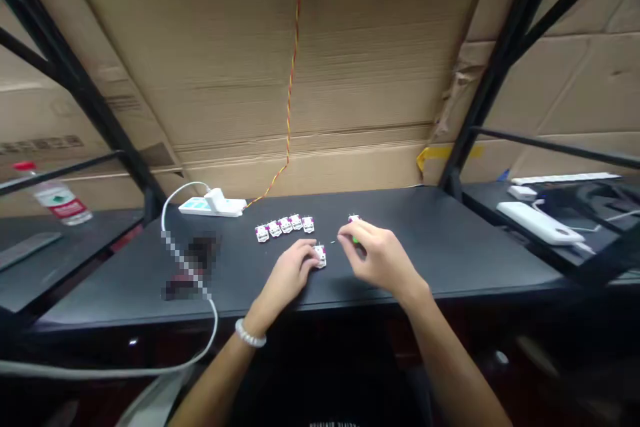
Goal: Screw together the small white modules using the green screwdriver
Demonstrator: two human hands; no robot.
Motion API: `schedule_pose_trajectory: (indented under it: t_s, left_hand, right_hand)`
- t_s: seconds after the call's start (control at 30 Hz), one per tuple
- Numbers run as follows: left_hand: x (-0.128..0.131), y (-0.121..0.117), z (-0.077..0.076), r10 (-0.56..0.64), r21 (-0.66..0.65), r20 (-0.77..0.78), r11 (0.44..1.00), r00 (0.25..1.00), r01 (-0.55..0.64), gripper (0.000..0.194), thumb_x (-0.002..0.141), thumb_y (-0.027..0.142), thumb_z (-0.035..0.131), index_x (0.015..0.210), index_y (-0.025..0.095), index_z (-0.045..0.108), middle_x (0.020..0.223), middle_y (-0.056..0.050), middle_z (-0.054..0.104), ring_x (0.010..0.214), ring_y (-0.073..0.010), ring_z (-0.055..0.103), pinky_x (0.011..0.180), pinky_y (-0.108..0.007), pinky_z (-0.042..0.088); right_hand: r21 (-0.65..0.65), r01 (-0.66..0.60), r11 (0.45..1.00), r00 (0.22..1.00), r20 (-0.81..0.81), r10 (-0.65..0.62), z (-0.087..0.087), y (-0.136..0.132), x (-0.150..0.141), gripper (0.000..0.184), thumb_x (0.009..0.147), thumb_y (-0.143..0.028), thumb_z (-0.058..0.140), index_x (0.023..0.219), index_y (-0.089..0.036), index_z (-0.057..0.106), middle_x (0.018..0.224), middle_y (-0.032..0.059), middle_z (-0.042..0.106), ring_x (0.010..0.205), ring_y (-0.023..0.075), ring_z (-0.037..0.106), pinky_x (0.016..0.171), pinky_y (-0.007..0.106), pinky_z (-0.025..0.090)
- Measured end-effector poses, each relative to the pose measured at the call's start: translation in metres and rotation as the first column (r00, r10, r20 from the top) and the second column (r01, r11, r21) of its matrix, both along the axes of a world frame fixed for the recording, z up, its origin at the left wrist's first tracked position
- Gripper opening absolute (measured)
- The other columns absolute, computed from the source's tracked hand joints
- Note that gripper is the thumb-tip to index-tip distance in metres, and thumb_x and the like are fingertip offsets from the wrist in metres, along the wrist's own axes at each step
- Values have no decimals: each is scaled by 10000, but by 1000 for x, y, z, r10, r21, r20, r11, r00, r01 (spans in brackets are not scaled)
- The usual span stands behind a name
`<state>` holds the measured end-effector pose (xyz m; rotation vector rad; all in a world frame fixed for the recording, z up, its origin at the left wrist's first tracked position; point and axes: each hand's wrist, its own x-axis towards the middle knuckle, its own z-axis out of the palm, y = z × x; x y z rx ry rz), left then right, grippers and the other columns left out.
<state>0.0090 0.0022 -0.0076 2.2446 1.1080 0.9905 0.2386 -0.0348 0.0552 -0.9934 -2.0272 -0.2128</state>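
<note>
- Nearest us, a pale beaded bracelet [251, 333] rings the left wrist, just past the table's front edge.
- Here's the left hand [293, 268], over the front half of the black table [430, 257], thumb and fingers gripping the side of a small white block [321, 256] with purple trim.
- And the right hand [373, 255], a little to the right, thumb and forefinger pinched together! A green bit [355, 239] shows between the fingers; whether it's gripped, I cannot tell.
- Between the hands, a thin sliver [333, 242], too small to make out.
- Toward the left edge, a pixelated patch [193, 267], with a white cable [216, 320] running past.
- Beyond the left hand, five small blocks [285, 225] line up in a row; one more block [353, 218] peeks out behind the right hand.
- At the back edge, left of centre, a white power strip [227, 207] carries a plug [215, 198].
- Farthest back, a twisted wire [290, 93] hangs against the cardboard [360, 67].
</note>
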Motion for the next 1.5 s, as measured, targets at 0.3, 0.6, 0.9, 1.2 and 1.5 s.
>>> schedule_pose_trajectory:
  t_s: [0.3, 0.6, 0.9, 1.2, 1.5]
  left_hand:
    - [1, 0, 0, 9, 7, 0, 1000, 1000, -9, 188, 1003, 179, 585, 897, 219, 735, 1223, -107, 792, 1225, -307, 736, 1095, -458, 563]
    - [0, 1, 0, -4, -8, -12, 1000, 1000, 4, 168, 999, 184, 591, 910, 217, 730, 1208, -102, 800, 1228, -294, 729, 1099, -444, 550]
    - [0, -1, 1, -14, -12, -33, 1000, 999, 14, 180, 1018, 186, 586, 896, 222, 714, 1223, -83, 791, 1254, -280, 714, 1115, -422, 537]
    - [-2, 2, -1, -26, 7, -71, 1000, 997, 27, 165, 1022, 160, 587, 928, 218, 711, 1283, -80, 773, 1280, -266, 705, 1141, -420, 535]
    - [-7, 3, 0, -88, 42, -213, 994, 973, 99, 175, 1086, 196, 501, 1020, 221, 661, 1350, -94, 728, 1278, -266, 698, 1106, -417, 559]
  right_hand:
    - [-4, -5, 1000, 1000, -10, 4, 2, -1, 0, 129, 1034, -161, 578, 966, -209, 676, 870, 37, 753, 710, 164, 688, 710, 282, 522]
    - [-11, -4, 1000, 1000, -15, 3, 2, -2, 1, 124, 1038, -163, 583, 970, -206, 677, 891, 42, 763, 716, 170, 696, 726, 294, 535]
    - [-24, -15, 1000, 1000, -21, 15, 3, -2, 1, 139, 1040, -171, 568, 963, -211, 676, 884, 47, 763, 715, 176, 694, 725, 298, 537]
    - [-20, -47, 999, 997, -65, 45, 3, -2, 1, 118, 1032, -164, 571, 983, -212, 667, 888, 48, 744, 714, 174, 669, 734, 304, 540]
    - [-24, -312, 950, 871, -406, 276, 9, -7, 13, 470, 1018, -142, 483, 1469, -269, 451, 1117, 63, 554, 965, 200, 626, 910, 394, 609]
